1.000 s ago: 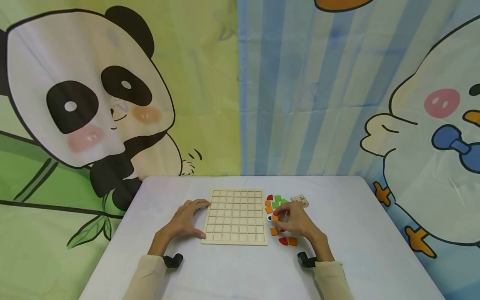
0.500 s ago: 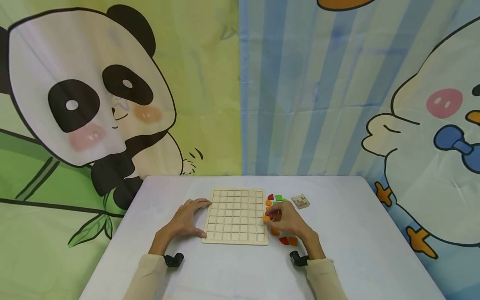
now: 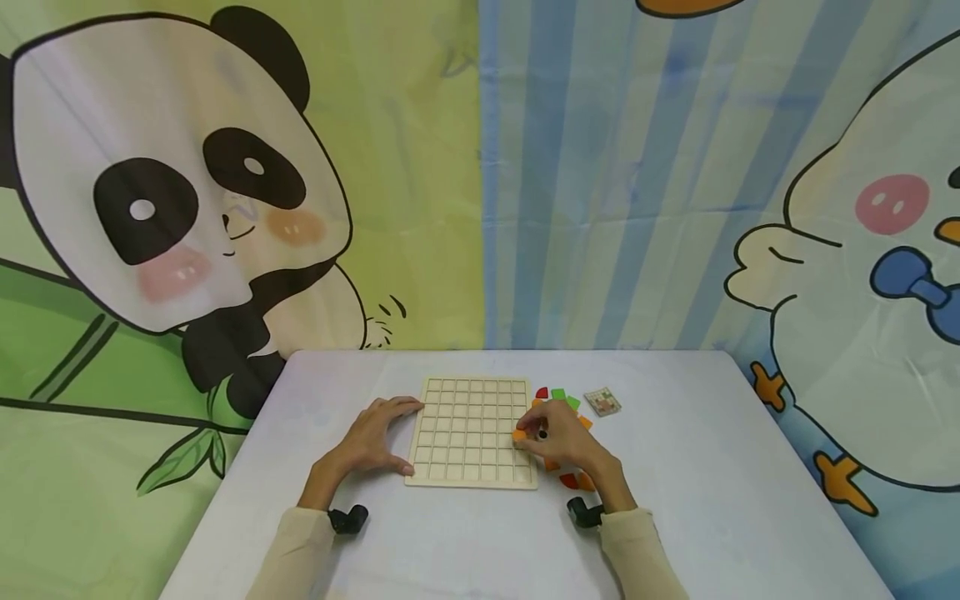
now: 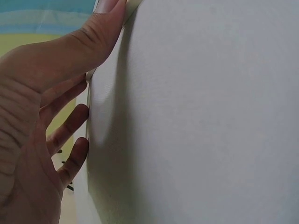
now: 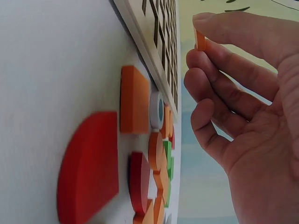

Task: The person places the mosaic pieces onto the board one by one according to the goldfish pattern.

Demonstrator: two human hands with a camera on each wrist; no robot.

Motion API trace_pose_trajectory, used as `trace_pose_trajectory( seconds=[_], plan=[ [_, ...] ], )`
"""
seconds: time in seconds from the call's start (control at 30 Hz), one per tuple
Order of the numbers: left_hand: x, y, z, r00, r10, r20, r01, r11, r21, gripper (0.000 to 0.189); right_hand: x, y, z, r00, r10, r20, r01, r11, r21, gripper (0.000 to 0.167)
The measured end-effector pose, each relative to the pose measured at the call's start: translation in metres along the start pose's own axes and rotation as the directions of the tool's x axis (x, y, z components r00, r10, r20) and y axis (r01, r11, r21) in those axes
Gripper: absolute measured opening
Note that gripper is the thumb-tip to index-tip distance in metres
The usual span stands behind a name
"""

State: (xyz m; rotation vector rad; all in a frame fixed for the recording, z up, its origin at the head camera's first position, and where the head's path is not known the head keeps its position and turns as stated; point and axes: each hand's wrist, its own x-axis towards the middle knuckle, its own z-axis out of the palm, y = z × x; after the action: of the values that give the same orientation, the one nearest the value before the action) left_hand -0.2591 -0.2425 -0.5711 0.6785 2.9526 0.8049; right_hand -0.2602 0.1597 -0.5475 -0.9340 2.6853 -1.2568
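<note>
A pale wooden grid board (image 3: 468,433) lies on the white table. My left hand (image 3: 367,437) rests along its left edge, thumb near the lower left corner and fingertips higher up, fingers spread. Over the board's right columns, my right hand (image 3: 566,442) pinches a small orange piece (image 5: 200,41) between thumb and index finger, lifted above the surface. Beneath that hand lie loose pieces: an orange square block (image 5: 134,100), a white round piece with a dark centre (image 5: 157,110) and a red quarter-round piece (image 5: 91,168). The hand hides some of them in the head view.
Several green, orange and red pieces, among them a green square (image 3: 558,393), lie right of the board. A small patterned card (image 3: 603,402) is behind them to the right. A cartoon-printed curtain (image 3: 600,183) hangs behind the table (image 3: 720,467).
My right hand has moved left with the orange piece, from among the loose pieces to over the board's right side. The patterned card has come into full view. My left hand stays put.
</note>
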Motion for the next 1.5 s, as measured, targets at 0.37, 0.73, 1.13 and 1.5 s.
trace_pose_trajectory(
  seconds=[0.37,0.73,1.13,1.5],
  plan=[
    [0.001,0.0,-0.003,1.0,-0.009,0.005,0.009,1.0,0.007,0.118,0.019,-0.012,0.009,0.999,-0.041,0.013,0.041,0.998,0.046,0.016],
    [-0.002,-0.001,0.001,1.0,-0.024,0.003,0.024,1.0,0.005,0.12,0.044,-0.027,0.033,0.993,-0.104,0.05,0.102,0.994,0.03,0.014],
    [0.001,-0.001,0.001,1.0,-0.004,0.009,0.004,1.0,-0.003,0.119,0.068,-0.041,0.051,0.984,-0.141,0.112,0.143,0.99,-0.009,0.013],
    [0.001,-0.002,-0.001,1.0,-0.003,0.016,0.003,1.0,0.004,0.119,0.089,-0.047,0.07,0.98,-0.141,0.142,0.142,0.99,0.002,0.016]
  ],
)
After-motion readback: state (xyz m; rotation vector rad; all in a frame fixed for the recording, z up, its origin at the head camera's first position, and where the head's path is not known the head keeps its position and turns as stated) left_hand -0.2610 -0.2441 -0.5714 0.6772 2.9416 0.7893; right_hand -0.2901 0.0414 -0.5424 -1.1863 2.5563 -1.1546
